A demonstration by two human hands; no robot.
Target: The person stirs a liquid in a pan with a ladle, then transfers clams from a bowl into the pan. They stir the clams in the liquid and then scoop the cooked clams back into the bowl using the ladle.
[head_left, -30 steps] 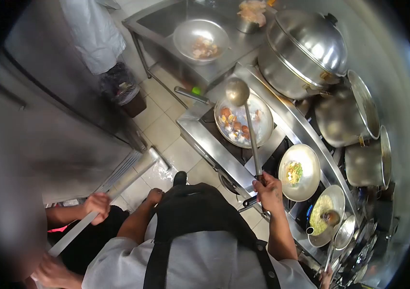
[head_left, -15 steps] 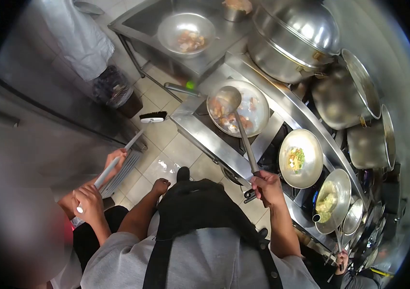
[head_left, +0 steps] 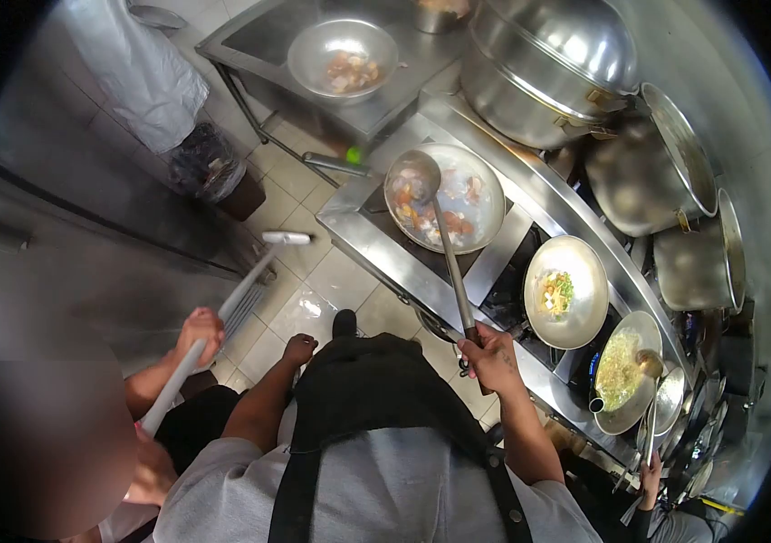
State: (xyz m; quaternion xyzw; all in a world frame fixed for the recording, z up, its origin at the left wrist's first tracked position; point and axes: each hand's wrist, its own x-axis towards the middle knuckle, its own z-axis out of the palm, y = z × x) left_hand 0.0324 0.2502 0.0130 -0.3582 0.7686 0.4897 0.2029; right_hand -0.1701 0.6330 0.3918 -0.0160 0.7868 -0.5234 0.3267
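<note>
My right hand (head_left: 497,357) is closed round the dark handle of a long ladle (head_left: 450,249). The ladle's round bowl rests at the left side of a wide pan (head_left: 491,204), among pieces of food (head_left: 458,224) in cloudy liquid. That pan's handle (head_left: 335,164) points left, and nobody holds it. My left hand (head_left: 300,349) hangs low beside my dark apron, away from the stove; its fingers look curled, but whether they hold anything is hidden.
Pans with chopped food (head_left: 555,294) and yellowish food (head_left: 621,371) sit on the stove at right. Large pots (head_left: 643,176) line the back. A co-worker at left grips a white pole (head_left: 177,385); another person's hand (head_left: 650,480) holds a ladle at lower right.
My ladle has shifted slightly left in the pan. The co-worker's pole and brush have moved. At lower right, another person's ladle now reaches into the pan of yellowish food.
</note>
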